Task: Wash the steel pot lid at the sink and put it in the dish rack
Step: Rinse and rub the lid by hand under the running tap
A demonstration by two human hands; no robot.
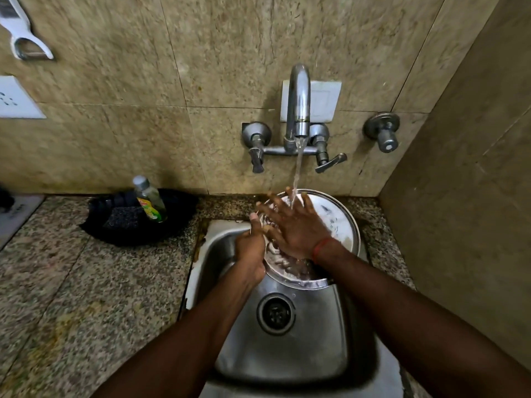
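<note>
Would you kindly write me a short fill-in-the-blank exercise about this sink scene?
1. The tap above the sink is turned ____, wetting the steel pot lid.
2. The left hand grips the lid's rim; the right hand lies on its face, fingers ____.
3. The dish soap bottle stands to the ____ of the sink.
4. The thread on the right wrist is ____.
Missing words: on; spread; left; red.

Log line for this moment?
phase: rinsing | left hand: grips steel pot lid rim | right hand: spread flat on lid | tap: running
</note>
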